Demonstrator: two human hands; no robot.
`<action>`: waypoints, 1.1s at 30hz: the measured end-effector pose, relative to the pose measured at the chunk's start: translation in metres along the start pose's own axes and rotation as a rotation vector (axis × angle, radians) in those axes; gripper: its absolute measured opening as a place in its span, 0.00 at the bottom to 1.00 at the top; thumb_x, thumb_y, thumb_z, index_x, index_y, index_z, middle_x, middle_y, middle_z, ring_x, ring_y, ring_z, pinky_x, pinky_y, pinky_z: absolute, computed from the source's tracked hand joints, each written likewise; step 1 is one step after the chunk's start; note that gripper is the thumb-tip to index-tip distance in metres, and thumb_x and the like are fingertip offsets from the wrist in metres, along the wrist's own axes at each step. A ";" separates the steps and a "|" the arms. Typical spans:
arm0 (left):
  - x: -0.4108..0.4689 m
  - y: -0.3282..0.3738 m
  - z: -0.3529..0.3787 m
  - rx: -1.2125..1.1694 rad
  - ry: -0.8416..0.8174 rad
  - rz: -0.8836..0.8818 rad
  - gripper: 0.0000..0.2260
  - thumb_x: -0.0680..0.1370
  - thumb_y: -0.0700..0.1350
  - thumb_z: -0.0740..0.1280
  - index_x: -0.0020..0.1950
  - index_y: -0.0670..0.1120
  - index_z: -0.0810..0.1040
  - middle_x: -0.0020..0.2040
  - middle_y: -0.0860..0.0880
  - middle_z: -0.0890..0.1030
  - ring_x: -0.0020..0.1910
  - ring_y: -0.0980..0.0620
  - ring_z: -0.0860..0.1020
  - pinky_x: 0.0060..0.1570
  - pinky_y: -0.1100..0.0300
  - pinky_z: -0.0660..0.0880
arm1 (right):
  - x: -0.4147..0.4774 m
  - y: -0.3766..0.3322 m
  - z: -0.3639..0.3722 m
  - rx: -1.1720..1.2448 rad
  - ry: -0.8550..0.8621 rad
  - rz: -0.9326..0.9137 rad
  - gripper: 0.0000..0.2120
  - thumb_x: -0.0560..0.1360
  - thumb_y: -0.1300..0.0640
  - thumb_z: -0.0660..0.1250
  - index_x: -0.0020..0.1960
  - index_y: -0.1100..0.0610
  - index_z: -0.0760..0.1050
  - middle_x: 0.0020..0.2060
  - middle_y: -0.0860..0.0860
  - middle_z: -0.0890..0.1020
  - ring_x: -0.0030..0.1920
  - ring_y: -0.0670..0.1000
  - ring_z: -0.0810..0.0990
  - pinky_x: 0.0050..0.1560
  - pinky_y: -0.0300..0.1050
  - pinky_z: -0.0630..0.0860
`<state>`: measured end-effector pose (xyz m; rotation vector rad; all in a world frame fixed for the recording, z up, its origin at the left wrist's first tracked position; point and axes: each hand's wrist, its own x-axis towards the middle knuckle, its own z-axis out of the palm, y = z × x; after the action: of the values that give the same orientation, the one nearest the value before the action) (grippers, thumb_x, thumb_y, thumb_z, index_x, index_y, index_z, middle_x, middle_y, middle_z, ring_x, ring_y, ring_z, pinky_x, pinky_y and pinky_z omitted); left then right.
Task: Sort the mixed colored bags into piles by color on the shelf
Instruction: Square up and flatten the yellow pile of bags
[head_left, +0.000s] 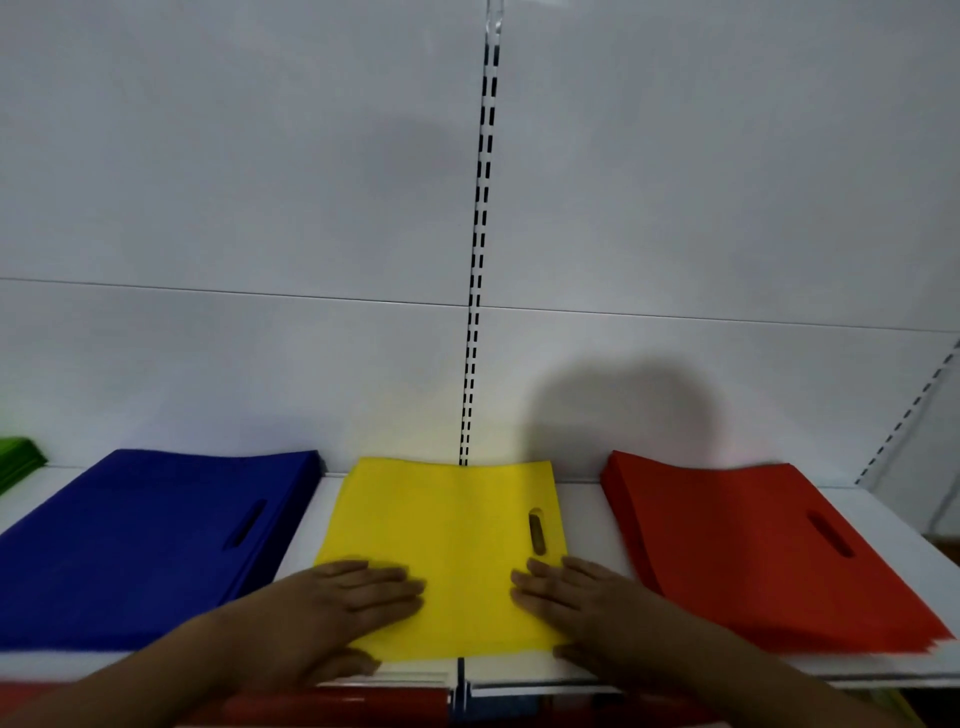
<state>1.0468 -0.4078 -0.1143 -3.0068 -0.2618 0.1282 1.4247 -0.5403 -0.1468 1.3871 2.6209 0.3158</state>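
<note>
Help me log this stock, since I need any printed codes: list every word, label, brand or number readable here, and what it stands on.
No text can be read anywhere in this view.
Flat yellow fabric bag, pile of blue fabric bags, pile of red fabric bags, green pile at the far left: plain, no print shows.
Red and blue strip on the shelf's front edge: blurred, nothing legible.

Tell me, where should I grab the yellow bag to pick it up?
Probably the oval handle hole near the right edge of the yellow bag. Come from the right, over the bare shelf strip beside the red pile, and pinch through the hole. The bag lies flat, so its middle gives nothing to pinch. The left hand and right hand rest flat on its near corners.
</note>
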 end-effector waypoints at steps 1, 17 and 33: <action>-0.001 -0.003 0.006 0.062 -0.004 -0.018 0.29 0.85 0.64 0.49 0.82 0.56 0.46 0.82 0.59 0.47 0.80 0.59 0.50 0.78 0.56 0.56 | 0.001 0.000 -0.001 -0.004 0.007 -0.008 0.36 0.78 0.36 0.56 0.81 0.49 0.55 0.80 0.46 0.60 0.78 0.47 0.59 0.73 0.46 0.67; -0.011 0.008 -0.008 0.040 -0.062 -0.108 0.29 0.84 0.66 0.48 0.81 0.61 0.43 0.82 0.58 0.45 0.81 0.54 0.48 0.79 0.48 0.54 | 0.003 -0.018 -0.018 0.065 0.124 0.118 0.30 0.79 0.35 0.56 0.78 0.44 0.61 0.78 0.43 0.63 0.78 0.45 0.60 0.74 0.50 0.60; -0.012 -0.005 0.005 0.017 -0.090 -0.117 0.24 0.86 0.60 0.45 0.81 0.63 0.41 0.81 0.60 0.40 0.81 0.56 0.41 0.78 0.38 0.48 | 0.012 -0.028 0.005 0.049 0.071 0.181 0.25 0.78 0.41 0.55 0.74 0.44 0.66 0.74 0.42 0.70 0.74 0.46 0.68 0.64 0.47 0.76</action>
<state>1.0335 -0.4048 -0.1178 -2.9637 -0.4424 0.2528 1.3971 -0.5450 -0.1591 1.6636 2.5788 0.3311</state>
